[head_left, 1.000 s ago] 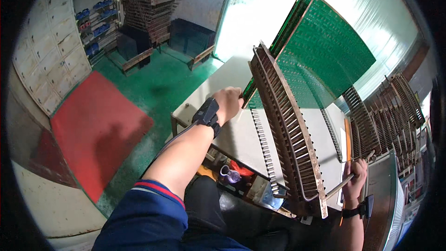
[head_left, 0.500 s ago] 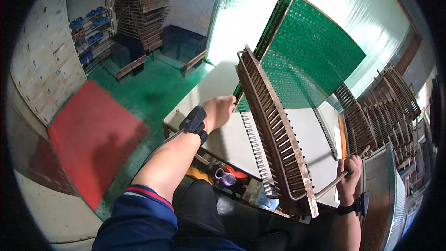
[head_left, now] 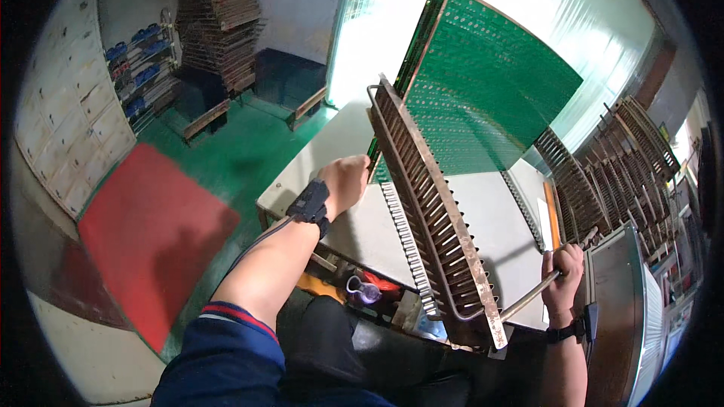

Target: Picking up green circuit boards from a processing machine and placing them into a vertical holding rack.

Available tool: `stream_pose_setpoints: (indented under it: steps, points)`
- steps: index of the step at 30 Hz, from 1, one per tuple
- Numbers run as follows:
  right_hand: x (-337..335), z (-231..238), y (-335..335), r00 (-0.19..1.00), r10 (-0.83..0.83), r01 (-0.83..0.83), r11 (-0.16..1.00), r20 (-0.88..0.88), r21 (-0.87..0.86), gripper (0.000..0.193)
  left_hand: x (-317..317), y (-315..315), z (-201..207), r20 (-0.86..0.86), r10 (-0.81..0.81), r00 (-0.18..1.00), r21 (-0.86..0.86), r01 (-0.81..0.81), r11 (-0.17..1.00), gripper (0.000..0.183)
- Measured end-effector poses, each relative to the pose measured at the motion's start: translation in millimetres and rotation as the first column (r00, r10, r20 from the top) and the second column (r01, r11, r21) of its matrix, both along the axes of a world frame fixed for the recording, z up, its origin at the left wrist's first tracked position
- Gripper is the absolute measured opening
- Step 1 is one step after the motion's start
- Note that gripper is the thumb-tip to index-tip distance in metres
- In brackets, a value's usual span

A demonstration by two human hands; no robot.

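Note:
A slotted metal rack [head_left: 437, 211] with rows of rods and a rust-spotted rail stands tilted over the white table. Behind it a stack of large green circuit boards [head_left: 490, 75] stands on edge, leaning. My left hand [head_left: 348, 181] is closed at the boards' lower left edge, its fingertips partly hidden. With my right hand [head_left: 564, 275] I grip the bent metal bar [head_left: 528, 300] at the rack's near right end. A toothed strip [head_left: 407, 245] lies along the rack's left side, and another [head_left: 524, 207] sits to its right. Both wrists carry black straps with small devices.
The white table [head_left: 332, 230] is under the rack. Several similar racks [head_left: 626, 173] stack at the right, beside a metal cabinet [head_left: 615, 294]. Below the table edge sits a purple-and-white jug [head_left: 366, 291]. A red mat [head_left: 162, 226] covers part of the green floor; lockers [head_left: 64, 120] line the left.
The whole view has shifted slightly, with the boards and rack appearing a little farther left. Both hands keep their holds.

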State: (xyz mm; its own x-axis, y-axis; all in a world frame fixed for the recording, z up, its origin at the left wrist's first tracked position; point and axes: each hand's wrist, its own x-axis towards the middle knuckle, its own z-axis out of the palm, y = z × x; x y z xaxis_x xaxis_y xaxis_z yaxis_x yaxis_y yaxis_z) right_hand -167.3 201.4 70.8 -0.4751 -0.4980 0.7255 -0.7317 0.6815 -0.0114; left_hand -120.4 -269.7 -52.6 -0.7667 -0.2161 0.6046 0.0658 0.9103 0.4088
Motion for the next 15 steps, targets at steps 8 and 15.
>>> stream_pose_setpoints:
  steps: [8, 15]
  points:
    - [-2, 1, 9, 0.999, -0.032, 0.031, 0.998, 0.015, 0.046, 0.035, -5, 0, -5, -0.006, 0.006, 1.0, 0.263, -0.005, 0.965, 0.012]
    - [2, 7, 3, 0.999, -0.053, 0.053, 0.996, 0.004, 0.073, 0.032, -4, -16, -22, -0.137, -0.075, 0.988, 0.468, 0.131, 0.874, 0.009]
